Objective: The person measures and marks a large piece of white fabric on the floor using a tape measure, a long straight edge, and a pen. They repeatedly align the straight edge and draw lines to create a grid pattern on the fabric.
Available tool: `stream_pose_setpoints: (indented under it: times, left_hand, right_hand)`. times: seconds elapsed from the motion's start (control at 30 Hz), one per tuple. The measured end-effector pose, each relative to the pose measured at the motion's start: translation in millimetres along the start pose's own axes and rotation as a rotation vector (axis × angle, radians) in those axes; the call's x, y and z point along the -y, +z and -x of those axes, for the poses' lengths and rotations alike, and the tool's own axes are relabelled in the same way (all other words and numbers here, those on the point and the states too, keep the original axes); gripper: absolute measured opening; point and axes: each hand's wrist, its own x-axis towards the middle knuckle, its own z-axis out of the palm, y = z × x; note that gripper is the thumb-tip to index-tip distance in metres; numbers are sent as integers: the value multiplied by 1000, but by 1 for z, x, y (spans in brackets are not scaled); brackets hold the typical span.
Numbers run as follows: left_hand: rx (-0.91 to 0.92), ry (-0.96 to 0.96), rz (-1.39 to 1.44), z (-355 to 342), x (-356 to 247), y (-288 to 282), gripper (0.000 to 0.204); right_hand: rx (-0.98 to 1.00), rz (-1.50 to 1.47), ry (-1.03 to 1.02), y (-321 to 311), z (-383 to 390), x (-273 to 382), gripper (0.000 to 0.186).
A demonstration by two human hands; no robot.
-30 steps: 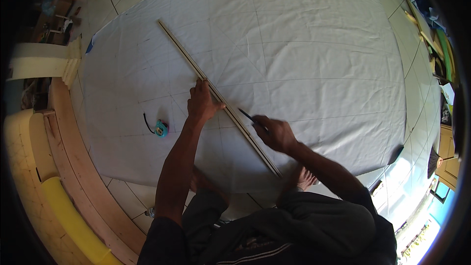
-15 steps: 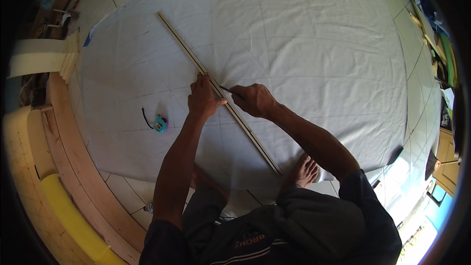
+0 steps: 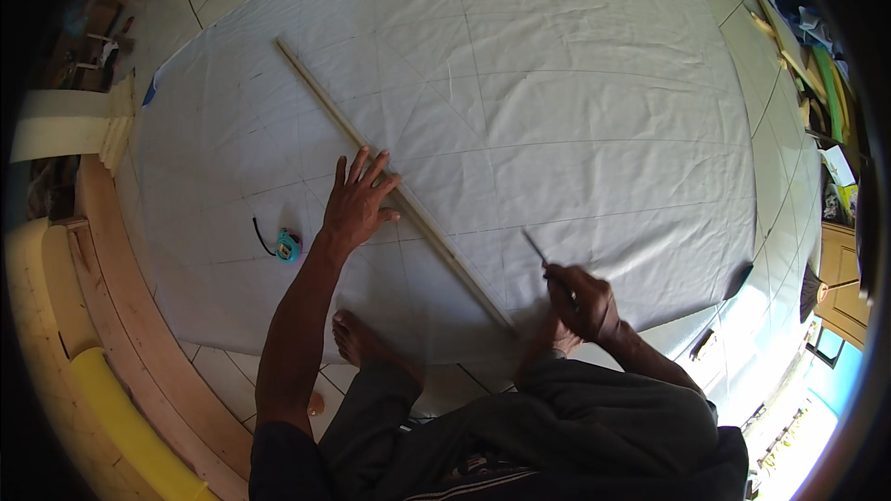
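Observation:
A large pale grey-white cloth [image 3: 594, 148] lies spread over the floor, crossed by thin drawn lines. A long, straight, light wooden strip [image 3: 445, 249] rests diagonally on it, from the far left down toward my feet. My left hand [image 3: 357, 204] lies on the strip near its middle, fingers spread out. Above the cloth near my right foot, my right hand [image 3: 583, 300] is closed round a dark, slim pencil [image 3: 534, 246], its tip pointing away and to the left, apart from the strip. To the left of my left forearm sits a turquoise tape measure [image 3: 288, 245] with a dark strap.
My bare left foot [image 3: 357, 338] stands at the cloth's near edge. Wooden planks [image 3: 139, 297] and a yellow padded edge [image 3: 121, 417] run along the left. A dark object [image 3: 738, 280] lies at the cloth's right corner. Tiled floor [image 3: 775, 148] surrounds the cloth.
My right hand has drawn back from the strip, toward me and to the right, with the pencil. My left hand's fingers have spread out flatter on the strip.

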Motion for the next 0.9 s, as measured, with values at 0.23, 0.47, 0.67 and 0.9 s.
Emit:
stream_pose_setpoints:
  times: [0.23,0.47,0.67,0.9]
  left_hand:
    - [-116,6,74,45,18,-30,43]
    - [-368,-318,272,52,-30,-10,38]
    - [-402,-513,360,47,-94,46,38]
    - [-349,-473,384,49,-126,58,42]
  right_hand:
    - [-361,-104,96,-28,-51,7,31]
    - [-301,-227,248,-9,-79,-11,30]
    - [-187,-3,248,50,-123,-47,24]
    - [-181,107,185,54,-143,-54,23]
